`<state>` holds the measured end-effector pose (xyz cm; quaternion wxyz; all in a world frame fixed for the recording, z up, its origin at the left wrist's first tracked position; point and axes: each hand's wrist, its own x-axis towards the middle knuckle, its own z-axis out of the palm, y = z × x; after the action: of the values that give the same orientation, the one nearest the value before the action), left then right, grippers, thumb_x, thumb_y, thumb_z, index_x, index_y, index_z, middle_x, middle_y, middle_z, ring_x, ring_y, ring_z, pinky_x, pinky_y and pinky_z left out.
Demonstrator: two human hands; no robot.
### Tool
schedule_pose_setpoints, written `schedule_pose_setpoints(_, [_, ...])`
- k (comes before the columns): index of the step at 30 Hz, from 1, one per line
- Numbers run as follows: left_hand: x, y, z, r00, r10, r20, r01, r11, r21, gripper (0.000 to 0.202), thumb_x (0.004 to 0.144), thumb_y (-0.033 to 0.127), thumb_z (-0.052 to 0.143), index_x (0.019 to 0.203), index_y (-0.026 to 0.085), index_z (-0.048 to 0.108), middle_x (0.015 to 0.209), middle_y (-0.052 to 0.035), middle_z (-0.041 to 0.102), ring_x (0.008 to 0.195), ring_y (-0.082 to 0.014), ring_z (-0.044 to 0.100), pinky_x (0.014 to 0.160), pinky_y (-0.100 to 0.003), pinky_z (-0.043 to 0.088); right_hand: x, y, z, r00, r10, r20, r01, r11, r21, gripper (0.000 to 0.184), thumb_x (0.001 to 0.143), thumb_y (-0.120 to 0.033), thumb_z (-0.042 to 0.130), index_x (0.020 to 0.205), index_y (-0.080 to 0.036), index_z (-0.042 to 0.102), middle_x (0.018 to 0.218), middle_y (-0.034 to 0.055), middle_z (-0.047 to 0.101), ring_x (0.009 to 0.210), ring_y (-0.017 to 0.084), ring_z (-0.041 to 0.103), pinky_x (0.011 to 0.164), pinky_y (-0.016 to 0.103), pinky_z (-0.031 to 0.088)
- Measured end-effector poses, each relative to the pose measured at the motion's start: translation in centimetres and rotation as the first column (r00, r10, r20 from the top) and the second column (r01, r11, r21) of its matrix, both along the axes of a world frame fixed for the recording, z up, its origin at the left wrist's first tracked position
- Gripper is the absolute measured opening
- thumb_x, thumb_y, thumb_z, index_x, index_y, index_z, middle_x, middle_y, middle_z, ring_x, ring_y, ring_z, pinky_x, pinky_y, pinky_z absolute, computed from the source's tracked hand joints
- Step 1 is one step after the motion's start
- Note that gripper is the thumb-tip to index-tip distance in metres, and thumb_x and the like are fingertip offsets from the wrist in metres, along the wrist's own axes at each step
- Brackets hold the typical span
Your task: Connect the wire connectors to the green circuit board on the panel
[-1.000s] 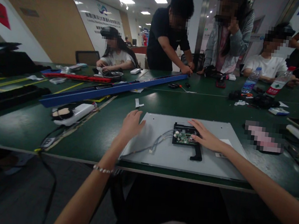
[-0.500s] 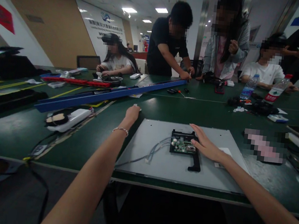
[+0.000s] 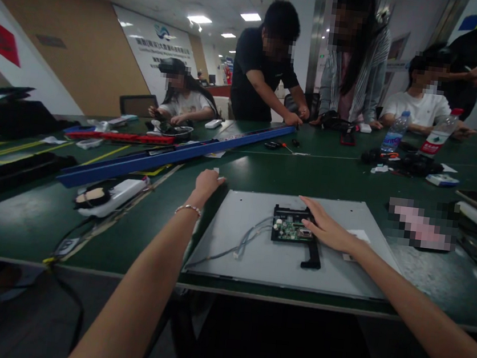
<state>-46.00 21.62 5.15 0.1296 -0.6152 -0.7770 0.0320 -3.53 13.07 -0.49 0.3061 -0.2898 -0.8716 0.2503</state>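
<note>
A grey metal panel (image 3: 264,256) lies flat on the green table in front of me. On it sit a small green circuit board (image 3: 288,229) in a black frame, a black bracket (image 3: 311,257) and thin grey cables (image 3: 245,242). My right hand (image 3: 324,227) rests flat on the board's right side with its fingers stretched out. My left hand (image 3: 207,183) is on the table just past the panel's far left corner. Its fingers are curled round a small white piece (image 3: 216,170) that shows at the fingertips.
A long blue rail (image 3: 172,154) crosses the table behind the panel, held at its far end by a person in black. A white device (image 3: 110,193) with a cord lies to the left. Bottles (image 3: 392,134), a screwdriver (image 3: 283,145) and black gear lie further back. Several people sit or stand opposite.
My left hand left the panel's left edge, reached forward to the small white piece on the table and closed over it. My right hand stayed on the circuit board.
</note>
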Motion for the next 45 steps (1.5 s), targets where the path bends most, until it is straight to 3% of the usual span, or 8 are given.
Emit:
schedule_pose_setpoints(8, [2.2, 0.3, -0.2, 0.999, 0.034, -0.029, -0.032, 0.997, 0.075, 0.033, 0.084, 0.004, 0.040, 0.099, 0.002, 0.070, 0.102, -0.0268, 0.067, 0.099, -0.0320, 0.066, 0.082, -0.039, 0.051, 0.0, 0.1, 0.1, 1.000, 0.010, 0.006, -0.010, 1.000, 0.012, 0.063, 0.096, -0.050, 0.038, 0.152, -0.031, 0.015, 0.154, 0.0083, 0.027, 0.141, 0.026, 0.026, 0.116, 0.052, 0.021])
schedule_pose_setpoints(12, [3.7, -0.5, 0.7, 0.999, 0.001, -0.039, 0.003, 0.995, 0.097, 0.033, 0.087, 0.010, 0.040, 0.100, 0.006, 0.071, 0.100, -0.0238, 0.069, 0.098, -0.0323, 0.066, 0.080, -0.040, 0.051, 0.0, 0.3, -0.1, 1.000, -0.002, -0.002, 0.002, 1.000, 0.000, 0.061, 0.097, -0.050, 0.036, 0.151, -0.031, 0.016, 0.153, 0.0081, 0.028, 0.141, 0.024, 0.026, 0.116, 0.050, 0.021])
schedule_pose_setpoints(16, [7.6, -1.9, 1.9, 0.974, -0.225, 0.011, 0.222, 0.967, 0.123, 0.034, 0.092, 0.025, 0.040, 0.103, 0.015, 0.071, 0.096, -0.0148, 0.072, 0.091, -0.0258, 0.067, 0.080, -0.033, 0.050, 0.0, 0.4, -0.1, 1.000, -0.009, -0.020, 0.008, 1.000, -0.014, 0.061, 0.098, -0.050, 0.034, 0.152, -0.029, 0.017, 0.153, 0.0090, 0.030, 0.141, 0.024, 0.027, 0.117, 0.049, 0.021])
schedule_pose_setpoints(19, [12.2, -3.4, 2.4, 0.906, -0.419, 0.055, 0.409, 0.903, 0.133, 0.034, 0.093, 0.028, 0.040, 0.105, 0.018, 0.071, 0.096, -0.0109, 0.073, 0.086, -0.0225, 0.067, 0.079, -0.030, 0.049, 0.1, 0.3, 0.0, 0.999, -0.020, -0.028, 0.019, 1.000, -0.022, 0.060, 0.098, -0.050, 0.033, 0.152, -0.029, 0.017, 0.153, 0.0086, 0.030, 0.140, 0.024, 0.028, 0.117, 0.049, 0.021])
schedule_pose_setpoints(22, [16.9, -4.8, 2.2, 0.767, -0.625, 0.147, 0.613, 0.780, 0.124, 0.030, 0.090, 0.027, 0.046, 0.103, 0.021, 0.072, 0.099, -0.0061, 0.073, 0.087, -0.0192, 0.067, 0.079, -0.026, 0.048, 0.1, 0.2, 0.0, 0.999, -0.022, -0.040, 0.021, 1.000, -0.015, 0.059, 0.098, -0.051, 0.033, 0.151, -0.030, 0.017, 0.152, 0.0084, 0.032, 0.140, 0.024, 0.029, 0.116, 0.048, 0.022])
schedule_pose_setpoints(27, [21.8, -6.3, 0.5, 0.603, -0.780, 0.166, 0.779, 0.621, 0.090, 0.023, 0.086, 0.019, 0.053, 0.094, 0.020, 0.074, 0.097, -0.0066, 0.073, 0.091, -0.0188, 0.066, 0.079, -0.024, 0.048, 0.0, 0.4, -0.1, 0.998, -0.032, -0.054, 0.030, 0.999, -0.025, 0.060, 0.097, -0.052, 0.033, 0.151, -0.027, 0.020, 0.152, 0.0095, 0.032, 0.140, 0.024, 0.028, 0.116, 0.049, 0.021])
schedule_pose_setpoints(36, [21.6, -5.3, -2.7, 0.366, -0.865, 0.342, 0.852, 0.460, 0.251, 0.021, 0.085, 0.010, 0.055, 0.093, 0.015, 0.074, 0.097, -0.0072, 0.073, 0.094, -0.0164, 0.066, 0.089, -0.025, 0.048, -0.1, 1.0, -0.7, 0.995, -0.058, -0.081, 0.055, 0.998, -0.043, 0.058, 0.097, -0.054, 0.032, 0.149, -0.029, 0.027, 0.149, 0.0085, 0.038, 0.137, 0.024, 0.035, 0.115, 0.050, 0.025])
schedule_pose_setpoints(45, [21.4, -5.5, -3.2, 0.307, -0.825, 0.475, 0.785, 0.501, 0.363, 0.024, 0.079, 0.004, 0.054, 0.089, 0.014, 0.074, 0.096, -0.0052, 0.074, 0.094, -0.0149, 0.067, 0.090, -0.024, 0.049, 0.2, 0.9, -0.4, 0.988, -0.098, -0.118, 0.095, 0.995, -0.026, 0.052, 0.098, -0.053, 0.029, 0.143, -0.030, 0.039, 0.142, 0.0077, 0.046, 0.133, 0.023, 0.040, 0.114, 0.049, 0.027])
